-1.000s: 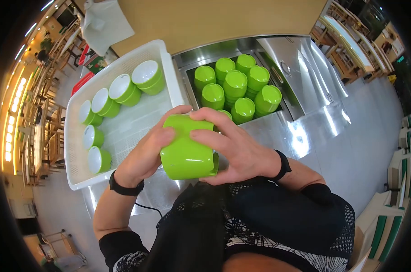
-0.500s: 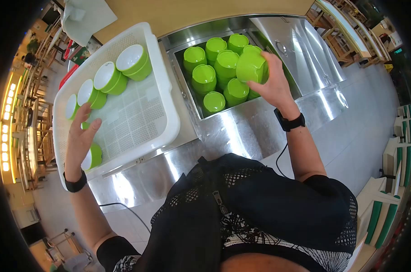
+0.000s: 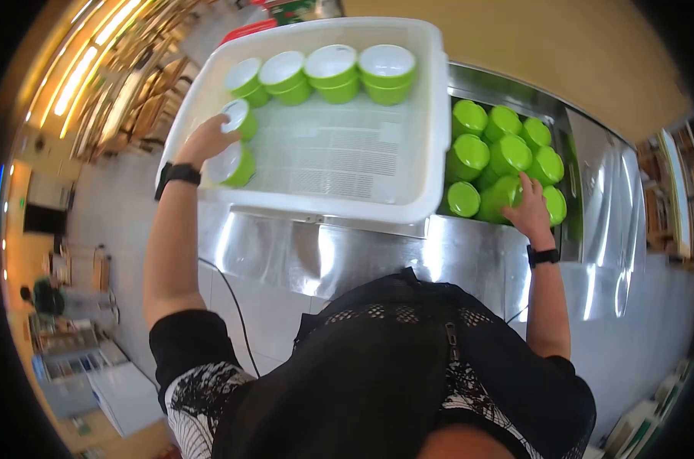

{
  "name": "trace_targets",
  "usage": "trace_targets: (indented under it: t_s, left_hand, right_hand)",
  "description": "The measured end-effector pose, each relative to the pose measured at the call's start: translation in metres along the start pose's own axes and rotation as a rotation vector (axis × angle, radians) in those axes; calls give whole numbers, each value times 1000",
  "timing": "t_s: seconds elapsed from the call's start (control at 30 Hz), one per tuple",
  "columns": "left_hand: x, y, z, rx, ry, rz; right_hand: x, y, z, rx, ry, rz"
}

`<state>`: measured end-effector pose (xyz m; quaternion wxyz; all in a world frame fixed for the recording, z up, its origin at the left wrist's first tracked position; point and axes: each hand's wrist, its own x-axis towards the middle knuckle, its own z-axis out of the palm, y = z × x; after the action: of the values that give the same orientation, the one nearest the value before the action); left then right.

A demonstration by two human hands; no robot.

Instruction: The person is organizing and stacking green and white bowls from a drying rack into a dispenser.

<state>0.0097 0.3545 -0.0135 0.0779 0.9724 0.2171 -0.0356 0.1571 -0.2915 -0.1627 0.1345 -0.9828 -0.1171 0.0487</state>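
The white perforated tray (image 3: 431,138) holds green bowls with white insides, several standing in nested stacks along its far side, such as the stack (image 3: 334,73). At the tray's left side, my left hand (image 3: 208,141) has its fingers and thumb around a green bowl (image 3: 242,122). Nearer to me, another green bowl (image 3: 234,167) sits below that hand. My right hand (image 3: 532,210) grips an upside-down green bowl (image 3: 502,197) at the front of the sunken metal bin. Upturned bowls (image 3: 509,154) stand around it in the bin; my fingers cover part of the gripped one.
A steel counter (image 3: 339,249) runs along the front, with a raised steel lid (image 3: 603,191) right of the bin. Red and green items (image 3: 293,11) lie behind the tray. A black cable (image 3: 236,306) hangs at the left. Wooden chairs (image 3: 159,92) stand beyond.
The view has swung left, bringing the tray toward the middle. My right hand has lowered its bowl to the bin's front row. My left hand has closed around a bowl in the tray.
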Motion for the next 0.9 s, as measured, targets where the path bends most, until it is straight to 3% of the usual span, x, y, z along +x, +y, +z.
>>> trace_targets:
  t_s: [0.5,0.73,0.8,0.9]
  left_hand:
    - [11,-4,4,69,-208,-97]
    - [0,1,-13,3,-156,-220]
    - [-3,-10,-10,32,-284,-296]
    - [-4,-23,-4,-1,-313,-349]
  right_hand:
    - [24,6,41,-192,-152,16]
    - [13,9,42,-149,-35,-81]
    - [12,12,46,-145,19,-122]
    - [7,10,43,-106,86,-129]
